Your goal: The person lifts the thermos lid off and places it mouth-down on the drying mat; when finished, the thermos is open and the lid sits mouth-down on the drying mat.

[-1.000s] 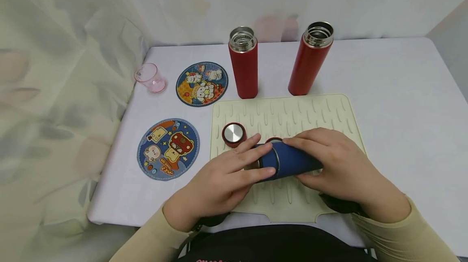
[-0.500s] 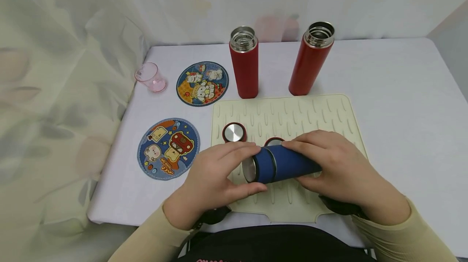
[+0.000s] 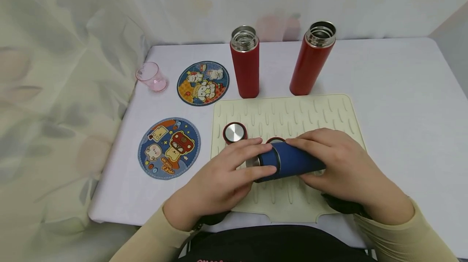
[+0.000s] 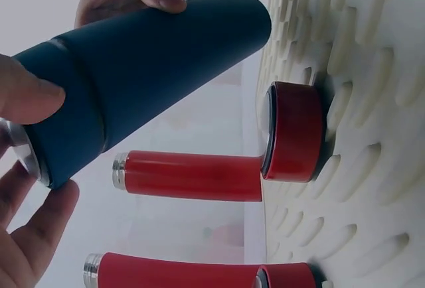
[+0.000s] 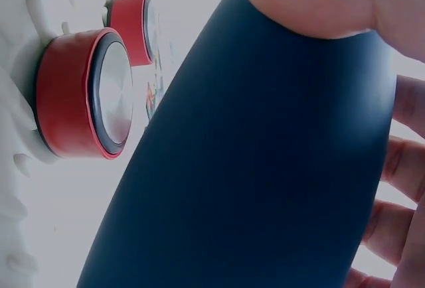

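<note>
A blue thermos flask (image 3: 297, 160) is held tilted above the cream mat, its lid end to the left. My right hand (image 3: 338, 162) grips the flask's body; the right wrist view shows the thumb on one side and fingers round the other. My left hand (image 3: 223, 176) holds the blue lid (image 3: 269, 159), which has a silver top and still sits on the flask. In the left wrist view, thumb and fingers pinch the lid from opposite sides. Behind the flask lie two red lids with silver tops, one (image 3: 235, 132) to the left, the other (image 5: 83, 95) partly hidden in the head view.
Two red flasks without lids, one left (image 3: 245, 65) and one right (image 3: 313, 61), stand behind the ridged cream mat (image 3: 321, 120). To the left are two round cartoon-printed coasters, a near one (image 3: 169, 148) and a far one (image 3: 203, 83), and a pink transparent cup (image 3: 152, 77).
Half a second ago my left hand was drawn back with the lid's silver end exposed. Its fingers now reach over the lid again, as a second ago. The right hand keeps its grip.
</note>
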Tool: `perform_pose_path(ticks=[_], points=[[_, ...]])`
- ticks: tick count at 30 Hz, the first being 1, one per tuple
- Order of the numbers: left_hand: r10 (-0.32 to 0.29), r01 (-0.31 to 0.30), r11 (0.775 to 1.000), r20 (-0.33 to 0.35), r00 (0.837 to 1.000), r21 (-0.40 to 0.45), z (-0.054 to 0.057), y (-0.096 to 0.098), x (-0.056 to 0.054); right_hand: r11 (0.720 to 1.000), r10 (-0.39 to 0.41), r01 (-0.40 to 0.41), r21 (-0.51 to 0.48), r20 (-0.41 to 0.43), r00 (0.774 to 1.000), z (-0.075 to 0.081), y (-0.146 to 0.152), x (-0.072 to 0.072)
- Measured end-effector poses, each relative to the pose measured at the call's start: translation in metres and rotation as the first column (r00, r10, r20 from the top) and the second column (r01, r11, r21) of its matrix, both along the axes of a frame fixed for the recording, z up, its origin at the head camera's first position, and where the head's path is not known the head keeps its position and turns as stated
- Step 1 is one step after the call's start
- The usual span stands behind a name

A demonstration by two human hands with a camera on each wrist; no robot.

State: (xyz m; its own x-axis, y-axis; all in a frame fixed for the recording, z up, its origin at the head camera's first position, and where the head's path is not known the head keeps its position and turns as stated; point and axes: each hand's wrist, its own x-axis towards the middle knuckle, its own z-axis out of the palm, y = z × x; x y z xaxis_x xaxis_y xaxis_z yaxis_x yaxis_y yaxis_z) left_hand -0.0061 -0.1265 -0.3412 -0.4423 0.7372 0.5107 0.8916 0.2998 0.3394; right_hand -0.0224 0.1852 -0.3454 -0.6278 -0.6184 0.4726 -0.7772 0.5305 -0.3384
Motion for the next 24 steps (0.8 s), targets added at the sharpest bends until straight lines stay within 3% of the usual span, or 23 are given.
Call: perform_pose_path(ticks=[6, 13, 24], points=[[0.078, -0.079, 0.997, 0.039, 0.996, 0.019, 0.0008, -0.0009, 0.0007, 1.000, 0.009, -0.009, 0.000, -0.001, 1.000, -0.0014, 0.0005, 0.0006], [0.221, -0.226, 0.973, 0.116, 0.968, 0.039, 0.0034, 0.0003, 0.0034, 1.000, 0.011, -0.011, 0.002, -0.005, 1.000, -0.0021, -0.0011, 0.0009], [0.289, -0.298, 0.953, 0.145, 0.946, 0.043, 0.0032, 0.0013, 0.0062, 1.000, -0.002, 0.002, 0.011, -0.019, 1.000, -0.0037, -0.0038, 0.0006]])
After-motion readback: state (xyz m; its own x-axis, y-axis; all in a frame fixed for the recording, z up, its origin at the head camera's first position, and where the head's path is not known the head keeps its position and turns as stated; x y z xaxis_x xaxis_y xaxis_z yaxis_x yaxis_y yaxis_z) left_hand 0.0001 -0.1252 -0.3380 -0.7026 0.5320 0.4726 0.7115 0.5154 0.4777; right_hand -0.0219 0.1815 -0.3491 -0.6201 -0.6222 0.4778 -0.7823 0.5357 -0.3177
